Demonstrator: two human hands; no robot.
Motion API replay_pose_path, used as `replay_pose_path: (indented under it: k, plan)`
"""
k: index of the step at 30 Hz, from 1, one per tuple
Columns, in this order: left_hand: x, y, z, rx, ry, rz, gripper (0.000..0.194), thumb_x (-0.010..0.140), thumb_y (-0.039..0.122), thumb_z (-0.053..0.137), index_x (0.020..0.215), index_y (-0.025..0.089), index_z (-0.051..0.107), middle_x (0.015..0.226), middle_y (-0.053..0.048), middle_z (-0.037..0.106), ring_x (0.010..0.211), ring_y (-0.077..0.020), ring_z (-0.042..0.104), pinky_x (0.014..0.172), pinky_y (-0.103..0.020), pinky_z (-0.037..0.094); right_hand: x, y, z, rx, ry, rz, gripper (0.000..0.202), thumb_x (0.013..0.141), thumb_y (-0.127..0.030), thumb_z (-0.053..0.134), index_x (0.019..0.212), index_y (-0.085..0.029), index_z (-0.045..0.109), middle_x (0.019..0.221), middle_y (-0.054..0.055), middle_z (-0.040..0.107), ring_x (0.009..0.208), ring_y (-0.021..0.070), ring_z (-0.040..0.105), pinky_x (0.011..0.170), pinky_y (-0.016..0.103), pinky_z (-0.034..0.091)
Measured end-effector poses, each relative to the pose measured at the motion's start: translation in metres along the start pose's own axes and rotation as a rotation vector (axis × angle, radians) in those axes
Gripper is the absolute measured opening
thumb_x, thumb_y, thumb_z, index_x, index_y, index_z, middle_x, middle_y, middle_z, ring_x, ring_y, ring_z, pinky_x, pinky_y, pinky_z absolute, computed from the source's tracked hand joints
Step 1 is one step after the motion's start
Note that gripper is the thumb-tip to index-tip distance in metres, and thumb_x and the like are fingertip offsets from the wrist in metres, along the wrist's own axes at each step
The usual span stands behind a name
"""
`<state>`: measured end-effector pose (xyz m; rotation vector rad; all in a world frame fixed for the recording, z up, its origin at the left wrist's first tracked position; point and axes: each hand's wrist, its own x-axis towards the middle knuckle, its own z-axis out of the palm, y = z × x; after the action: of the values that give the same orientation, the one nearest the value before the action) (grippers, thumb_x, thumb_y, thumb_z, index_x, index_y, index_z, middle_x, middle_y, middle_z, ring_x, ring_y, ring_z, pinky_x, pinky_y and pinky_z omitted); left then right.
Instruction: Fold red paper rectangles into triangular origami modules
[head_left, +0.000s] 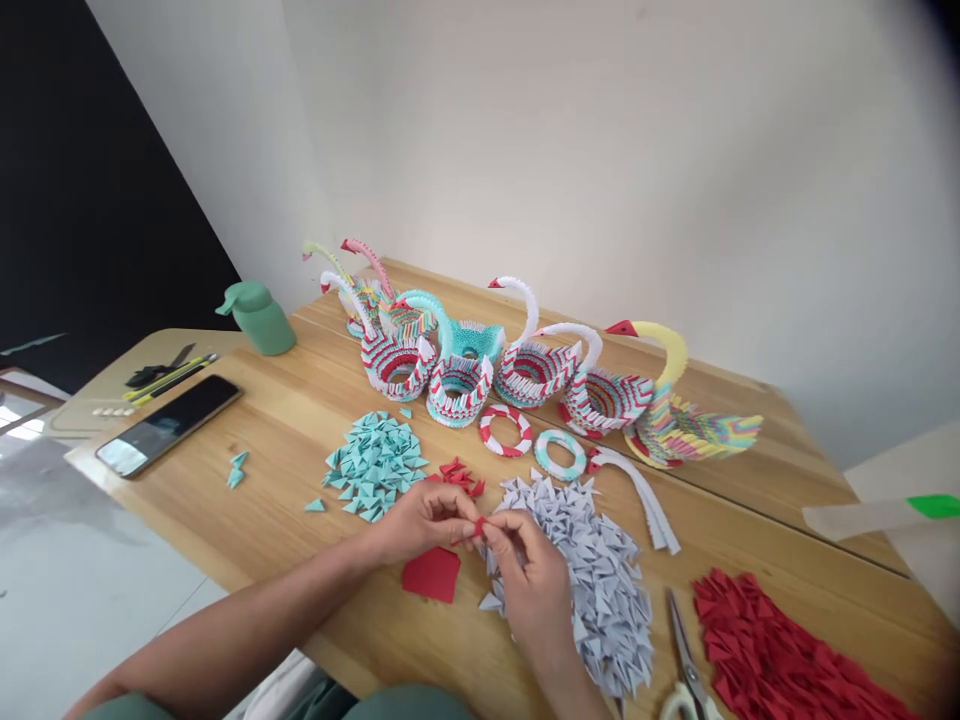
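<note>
Between the fingertips of both hands is a small folded red paper piece (pixel 479 525). My left hand (pixel 431 520) pinches it from the left, and my right hand (pixel 529 560) pinches its other side. Below the left hand lies a stack of red paper (pixel 432 575). Just behind the hands is a little group of red folded pieces (pixel 459 476), partly covered by the left hand. A large heap of pale lilac folded pieces (pixel 600 570) spreads beside and partly under the right hand. Turquoise folded pieces (pixel 375 465) form a pile beyond the left forearm.
Several folded-paper swans (pixel 461 390) stand along the back near the wall. Before them lie a red-and-white ring (pixel 505 431), a turquoise-and-white ring (pixel 560 455) and a white swan neck (pixel 637 490). Scissors (pixel 688 660) and a red pile (pixel 780 650) are at right; a phone (pixel 171 425) and green dispenser (pixel 260 320) at left.
</note>
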<state>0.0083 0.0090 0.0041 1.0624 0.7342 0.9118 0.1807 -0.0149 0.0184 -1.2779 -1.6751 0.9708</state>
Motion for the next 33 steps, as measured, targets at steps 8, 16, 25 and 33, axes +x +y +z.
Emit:
replay_pose_path:
  k: [8, 16, 25, 33]
  plan:
    - [-0.003, 0.003, 0.004, -0.009, -0.064, 0.029, 0.034, 0.071, 0.043, 0.077, 0.077, 0.011, 0.067, 0.072, -0.005, 0.070, 0.068, -0.0135, 0.064, 0.068, -0.025, 0.050, -0.008, 0.006, -0.002, -0.125, 0.062, -0.163, 0.017, 0.091, -0.028, 0.051, 0.081, -0.022, 0.063, 0.072, 0.000, 0.067, 0.064, 0.0148, 0.061, 0.063, 0.024, 0.046]
    - [-0.002, -0.004, 0.009, 0.046, -0.066, 0.021, 0.042, 0.064, 0.049, 0.078, 0.076, 0.012, 0.065, 0.066, -0.003, 0.066, 0.060, -0.0115, 0.060, 0.064, -0.025, 0.047, -0.022, 0.007, -0.001, -0.172, 0.128, -0.127, 0.017, 0.091, -0.032, 0.052, 0.084, -0.022, 0.064, 0.078, 0.003, 0.069, 0.070, 0.0177, 0.063, 0.066, 0.026, 0.048]
    - [-0.008, 0.001, 0.019, -0.023, -0.027, 0.066, 0.039, 0.068, 0.048, 0.075, 0.080, 0.012, 0.065, 0.068, -0.002, 0.066, 0.063, -0.0126, 0.060, 0.067, -0.026, 0.046, -0.023, 0.004, 0.005, -0.125, 0.232, -0.020, 0.022, 0.088, -0.040, 0.056, 0.082, -0.020, 0.063, 0.070, 0.001, 0.067, 0.063, 0.0161, 0.060, 0.059, 0.024, 0.047]
    - [-0.001, 0.004, 0.013, -0.130, 0.042, 0.041, 0.045, 0.055, 0.050, 0.082, 0.071, 0.012, 0.064, 0.062, -0.002, 0.067, 0.057, -0.0119, 0.061, 0.064, -0.026, 0.049, -0.014, -0.006, 0.014, -0.051, 0.234, -0.017, 0.019, 0.087, -0.037, 0.057, 0.085, -0.019, 0.064, 0.074, 0.003, 0.068, 0.068, 0.0175, 0.062, 0.063, 0.026, 0.049]
